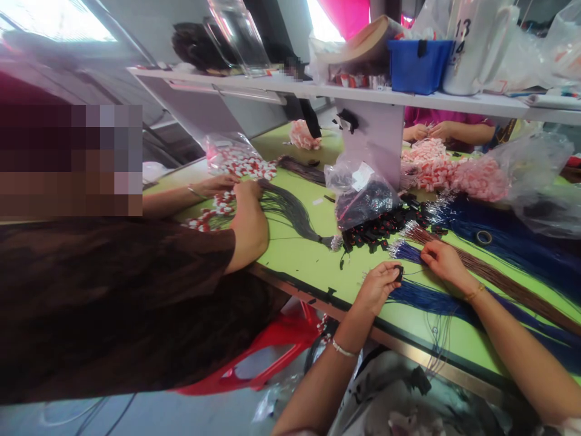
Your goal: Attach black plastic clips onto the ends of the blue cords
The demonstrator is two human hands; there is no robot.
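Between its thumb and fingers, my left hand (380, 283) grips a small black connector housing (399, 274) above the table's front edge. A thin dark wire (414, 272) runs from the housing toward my right hand (445, 264). That hand is closed in a pinch over the blue and purple wires; its fingertips partly hide what they hold. Just beyond lies a bundle of purple-blue wires (405, 251) with metal-tipped ends, beside a bundle of brown wires (481, 263). More blue wires (415, 297) lie below my hands. Loose black housings (379, 231) are heaped behind them.
A co-worker's hands (247, 191) at left handle grey wires (290, 209) near red-and-white connectors (247, 163). Pink connectors (454, 169) and a plastic bag (363, 194) lie farther back. A shelf (295, 86) holding a blue bin (420, 66) spans the table. Another person sits opposite.
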